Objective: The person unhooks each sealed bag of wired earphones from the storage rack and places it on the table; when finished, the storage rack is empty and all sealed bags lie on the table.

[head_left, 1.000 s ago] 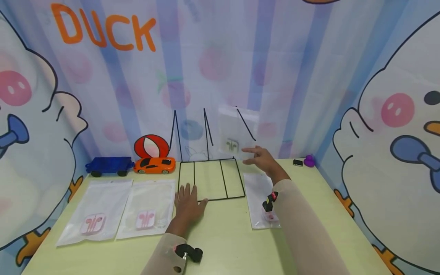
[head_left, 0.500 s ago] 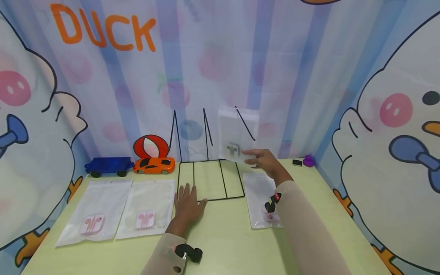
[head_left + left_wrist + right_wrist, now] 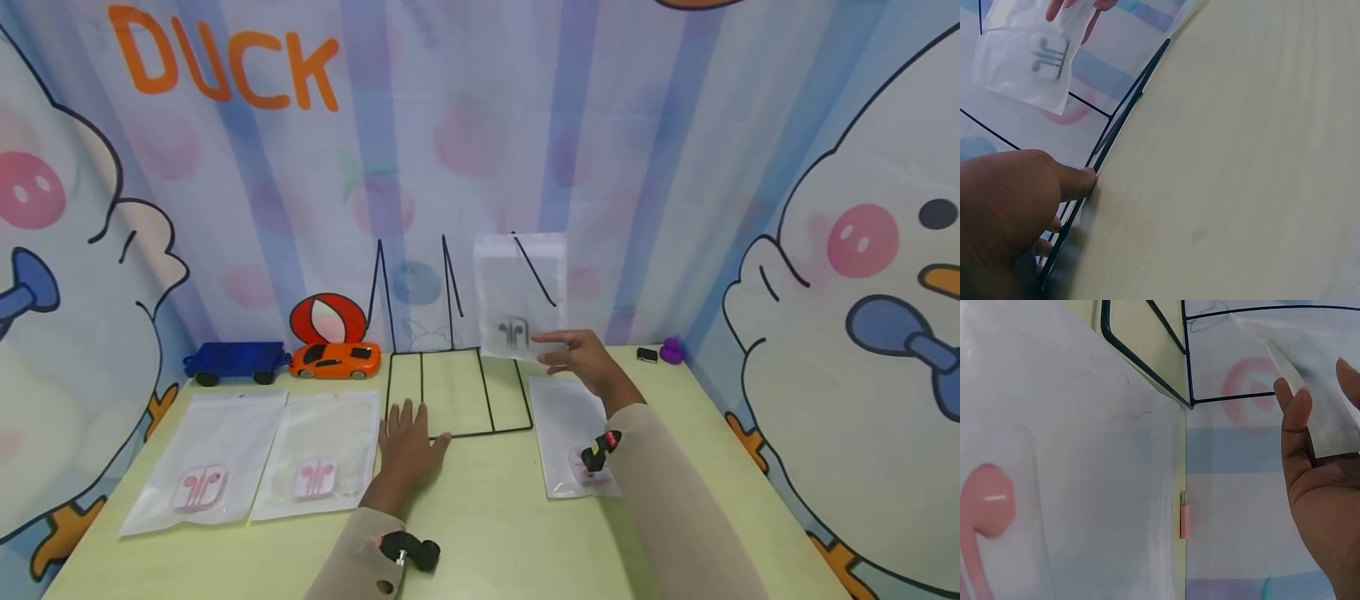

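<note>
A white zip bag (image 3: pixel 517 283) with grey earphones (image 3: pixel 514 333) in it hangs from the right prong of a black wire display rack (image 3: pixel 486 392). My right hand (image 3: pixel 581 362) is at the bag's lower right corner. In the right wrist view the bag's edge lies between its thumb and loosely bent fingers (image 3: pixel 1297 412); I see no firm pinch. My left hand (image 3: pixel 408 446) lies spread over the rack's front left corner. In the left wrist view its thumb (image 3: pixel 1079 181) rests along the front bar. The rack's other two prongs carry nothing.
Two bags with pink earphones, a left one (image 3: pixel 225 442) and a right one (image 3: pixel 330 433), lie left of the rack. Another bag (image 3: pixel 562 417) lies beneath the right forearm. Behind stand a blue cart (image 3: pixel 236 361), an orange toy car (image 3: pixel 337 361) and a purple object (image 3: pixel 672 350).
The hanging bag has swung forward and slightly down, and its earphones now face out more plainly. My right hand has drawn back a little toward me and right. The left hand has not moved.
</note>
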A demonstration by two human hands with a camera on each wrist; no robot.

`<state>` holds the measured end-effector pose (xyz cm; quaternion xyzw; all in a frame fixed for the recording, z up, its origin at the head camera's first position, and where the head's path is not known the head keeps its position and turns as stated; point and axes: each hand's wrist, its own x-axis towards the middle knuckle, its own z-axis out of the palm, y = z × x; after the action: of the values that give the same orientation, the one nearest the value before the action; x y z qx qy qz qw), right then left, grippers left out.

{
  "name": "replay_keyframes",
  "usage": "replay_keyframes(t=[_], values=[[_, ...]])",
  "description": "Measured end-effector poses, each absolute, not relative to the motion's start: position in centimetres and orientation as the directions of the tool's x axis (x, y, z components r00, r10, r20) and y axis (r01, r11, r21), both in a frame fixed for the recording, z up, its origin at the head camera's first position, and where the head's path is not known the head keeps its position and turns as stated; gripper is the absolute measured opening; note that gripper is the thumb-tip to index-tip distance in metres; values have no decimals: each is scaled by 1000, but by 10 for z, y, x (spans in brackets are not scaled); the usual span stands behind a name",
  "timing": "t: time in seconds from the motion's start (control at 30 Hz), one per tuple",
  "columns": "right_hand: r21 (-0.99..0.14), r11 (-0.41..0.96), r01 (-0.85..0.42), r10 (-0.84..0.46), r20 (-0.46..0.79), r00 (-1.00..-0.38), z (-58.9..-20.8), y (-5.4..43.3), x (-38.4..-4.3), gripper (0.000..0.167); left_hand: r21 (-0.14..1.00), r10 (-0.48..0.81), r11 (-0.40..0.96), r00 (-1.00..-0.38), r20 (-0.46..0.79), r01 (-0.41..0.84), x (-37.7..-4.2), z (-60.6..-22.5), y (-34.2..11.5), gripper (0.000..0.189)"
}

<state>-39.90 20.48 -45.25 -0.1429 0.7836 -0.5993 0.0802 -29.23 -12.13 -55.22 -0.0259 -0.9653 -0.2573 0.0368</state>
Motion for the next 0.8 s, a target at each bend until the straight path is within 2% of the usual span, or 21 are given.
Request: replay_keyframes(t=[0.23,0.47,0.8], values=[[-940,297,-168,-360,53,-932,-449,199,-400,54,495,31,866,-996,83,69,-293,-552,-121,75],[-933,329,-143,-322,32,-946,-449,197,-398,54,511,31,857,-996,83,70,-291,-553,-120,75],[-936,325,-132,-231,57,-971,-455,197,-392,45,498,28,865,-996,79,64,-292,-553,-121,75]])
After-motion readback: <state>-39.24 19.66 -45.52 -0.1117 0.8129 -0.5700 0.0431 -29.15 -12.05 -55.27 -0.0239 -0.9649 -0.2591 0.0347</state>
